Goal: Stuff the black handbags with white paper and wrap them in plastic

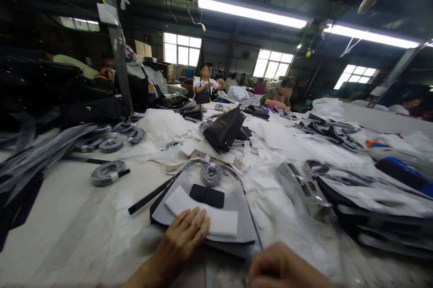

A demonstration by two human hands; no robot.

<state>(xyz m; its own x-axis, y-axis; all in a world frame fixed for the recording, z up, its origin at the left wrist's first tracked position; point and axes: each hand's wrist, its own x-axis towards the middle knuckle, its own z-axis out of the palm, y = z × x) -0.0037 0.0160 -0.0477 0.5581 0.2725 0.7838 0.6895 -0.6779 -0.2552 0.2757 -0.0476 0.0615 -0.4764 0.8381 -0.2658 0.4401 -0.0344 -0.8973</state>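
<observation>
My left hand [186, 238] lies with fingers outstretched on a folded white foam sheet [219, 220]. That sheet rests across a black handbag [250, 235] lying flat, its upper side covered in grey. Above the foam sit a small black wallet-like piece [207, 195] and a wrapped, coiled strap [211, 173]. A loose black strip [149, 198] sticks out to the left of the bag. At the bottom edge, my right hand [280, 265] is blurred with its fingers curled in, near the bag's lower right corner; whatever it may hold is hidden.
Farther back stands a finished-looking black handbag [225, 128] among white sheets. A grey tape dispenser-like device [304, 191] is on the right, beside stacked black bags [389, 225]. Plastic-wrapped straps [43, 157] and a coil [107, 172] lie left. Co-workers [204, 83] work across the table.
</observation>
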